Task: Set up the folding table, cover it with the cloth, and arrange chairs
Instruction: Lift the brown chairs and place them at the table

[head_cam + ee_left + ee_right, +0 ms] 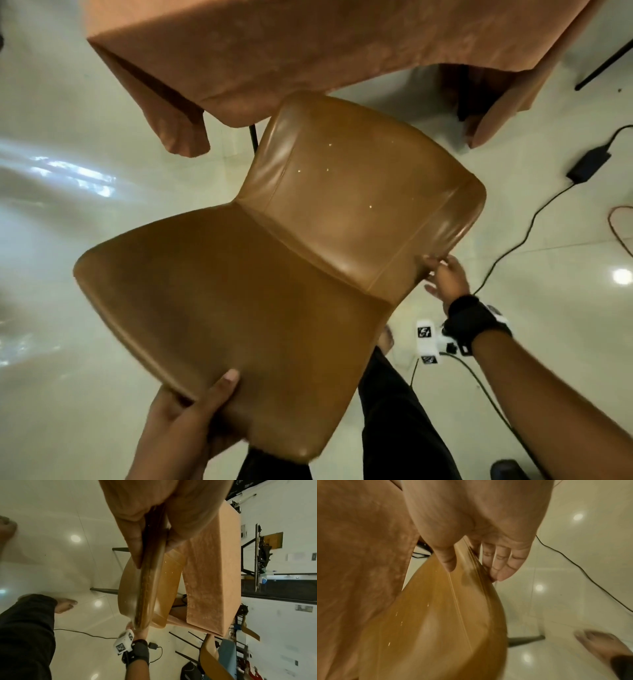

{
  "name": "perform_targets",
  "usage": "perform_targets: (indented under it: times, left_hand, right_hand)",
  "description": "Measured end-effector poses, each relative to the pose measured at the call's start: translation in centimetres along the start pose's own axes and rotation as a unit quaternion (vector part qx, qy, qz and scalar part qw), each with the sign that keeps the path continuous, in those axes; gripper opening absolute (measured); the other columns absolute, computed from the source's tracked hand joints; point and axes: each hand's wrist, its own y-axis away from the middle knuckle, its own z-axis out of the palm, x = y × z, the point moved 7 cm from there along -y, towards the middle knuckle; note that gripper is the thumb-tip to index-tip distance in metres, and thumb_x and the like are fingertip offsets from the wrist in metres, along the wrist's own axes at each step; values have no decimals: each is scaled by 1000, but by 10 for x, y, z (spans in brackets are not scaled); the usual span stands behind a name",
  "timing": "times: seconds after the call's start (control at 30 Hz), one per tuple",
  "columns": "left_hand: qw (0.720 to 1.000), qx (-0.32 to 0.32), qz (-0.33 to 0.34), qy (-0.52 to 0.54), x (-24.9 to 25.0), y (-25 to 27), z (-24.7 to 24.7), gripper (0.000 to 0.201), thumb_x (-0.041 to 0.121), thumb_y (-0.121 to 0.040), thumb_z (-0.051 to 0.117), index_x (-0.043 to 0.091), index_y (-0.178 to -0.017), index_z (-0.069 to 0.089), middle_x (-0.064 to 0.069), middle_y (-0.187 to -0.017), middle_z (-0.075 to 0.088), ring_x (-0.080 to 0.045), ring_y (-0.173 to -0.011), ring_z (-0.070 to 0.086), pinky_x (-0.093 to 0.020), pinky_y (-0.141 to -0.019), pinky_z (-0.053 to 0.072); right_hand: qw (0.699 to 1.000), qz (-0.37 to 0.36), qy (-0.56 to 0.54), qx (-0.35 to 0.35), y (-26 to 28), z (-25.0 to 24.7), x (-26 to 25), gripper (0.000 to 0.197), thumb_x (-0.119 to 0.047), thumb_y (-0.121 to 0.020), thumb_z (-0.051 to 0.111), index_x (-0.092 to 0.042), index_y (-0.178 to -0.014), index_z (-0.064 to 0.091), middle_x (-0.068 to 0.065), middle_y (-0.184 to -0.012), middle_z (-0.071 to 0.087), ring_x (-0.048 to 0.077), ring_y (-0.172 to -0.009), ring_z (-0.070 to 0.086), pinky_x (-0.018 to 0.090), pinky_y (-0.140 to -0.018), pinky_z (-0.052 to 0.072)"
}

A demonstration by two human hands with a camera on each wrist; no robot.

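1. Head view: a tan chair (274, 260) is held just in front of the cloth (308, 44) that covers the table; the far end of the chair overlaps the cloth's hanging hem.
2. The left hand (186, 416) grips the chair's near edge, thumb lying on the upper face and fingers curled beneath.
3. The right hand (445, 277) holds the chair's right side edge where its two panels meet, fingertips on the rim.
4. Only the left wrist view shows the edge pinched between thumb (188, 513) and fingers (135, 536), two dark chair legs (104, 590) sticking out sideways, and, beyond the table, a second chair (212, 654) and a cluttered wall.
5. Only the right wrist view shows the right thumb (445, 557) flat on the chair's face and the fingers (501, 563) fairly straight, wrapped behind the rim; a bare foot (599, 642) stands on the floor beside the chair.
6. Edges: a cloth corner (181, 137) droops left of the chair.
7. Room: bare glossy floor (68, 205) spreads left of the chair; to its right lie a black adapter (587, 164) and its cable (524, 236).
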Motion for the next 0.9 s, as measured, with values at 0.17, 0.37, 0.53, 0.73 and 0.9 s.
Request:
perform_targets:
  times: [0.17, 0.37, 0.53, 0.73, 0.9]
  left_hand:
    - [995, -83, 39, -32, 1, 20, 3, 46, 28, -76, 74, 24, -120, 59, 1, -105, 74, -26, -84, 74, -43, -68, 58]
    - [866, -60, 316, -383, 43, 6, -49, 69, 77, -59, 70, 23, -101, 63, 8, -97, 70, -10, -94, 67, -37, -79, 56]
    - [574, 34, 626, -526, 102, -7, -78, 78, 60, -63, 77, 10, -120, 59, -18, -123, 55, -38, -119, 48, -48, -98, 38]
    - [364, -63, 682, -632, 130, -49, -61, 79, 40, -63, 87, 22, -134, 57, -14, -133, 56, -38, -131, 44, -57, -108, 26]
    - [325, -111, 689, -638, 143, -50, -37, 58, 42, -72, 80, 22, -124, 63, -8, -124, 66, -34, -120, 58, -54, -103, 37]
  right_hand:
    - [995, 29, 65, -63, 92, 28, 66, 42, -27, -98, 61, -23, -138, 47, 12, -121, 66, 33, -107, 66, 31, -70, 51]
    - [995, -35, 59, -69, 174, 46, 55, 25, -37, -97, 60, -26, -119, 60, 7, -117, 69, 29, -98, 70, 42, -90, 56]
    - [991, -107, 16, -74, 275, 61, 43, 37, -40, -94, 65, -28, -129, 58, 0, -123, 66, 21, -110, 66, 46, -99, 53]
    - [826, -400, 392, 58, 386, 105, 18, 72, -87, -71, 51, -41, -125, 63, -17, -139, 52, 4, -129, 47, 41, -110, 36]
    - [715, -470, 498, 139, 396, 148, 7, 55, -64, -77, 68, -36, -124, 65, -13, -120, 69, 14, -110, 65, 41, -96, 45]
